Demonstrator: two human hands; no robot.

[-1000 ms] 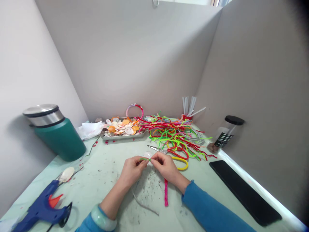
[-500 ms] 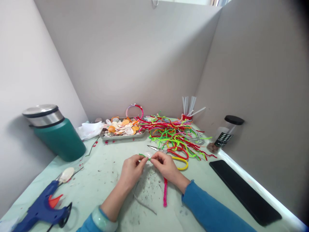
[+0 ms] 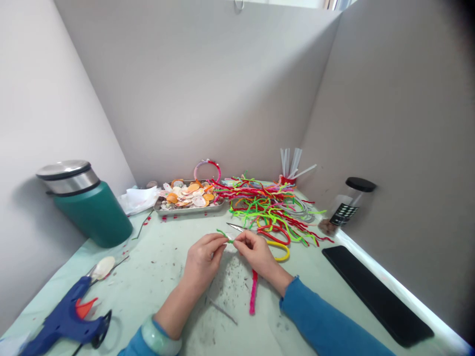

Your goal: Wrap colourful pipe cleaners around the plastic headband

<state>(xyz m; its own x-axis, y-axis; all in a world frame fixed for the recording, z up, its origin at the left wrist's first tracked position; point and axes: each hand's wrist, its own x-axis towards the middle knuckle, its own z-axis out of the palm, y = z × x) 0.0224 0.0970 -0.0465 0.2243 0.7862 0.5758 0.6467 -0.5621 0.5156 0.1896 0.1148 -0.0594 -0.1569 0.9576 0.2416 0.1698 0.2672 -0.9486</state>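
Thumb and fingers of my left hand (image 3: 203,258) pinch a short green fuzzy stem (image 3: 221,233) above the middle of the table. My right hand (image 3: 256,251) is closed on the same green stem, its fingertips almost touching the left ones. A pink fuzzy strip (image 3: 253,296) hangs or lies below my right hand; its upper end is hidden. Under my left wrist a thin grey stem (image 3: 223,311) shows. Just beyond my right hand are scissors with red handles (image 3: 275,234) and a yellow handle (image 3: 280,250).
A metal tray (image 3: 193,211) of shells and a pile of coloured stems (image 3: 267,202) stand at the back. On the left are a green bottle (image 3: 96,212) and a blue glue gun (image 3: 67,314). At right are a black-lidded jar (image 3: 345,207) and a black slab (image 3: 374,294).
My left fingers have shifted on the green stem, and its free end now points up and left above them. The pink strip and the grey stem have swung slightly left.
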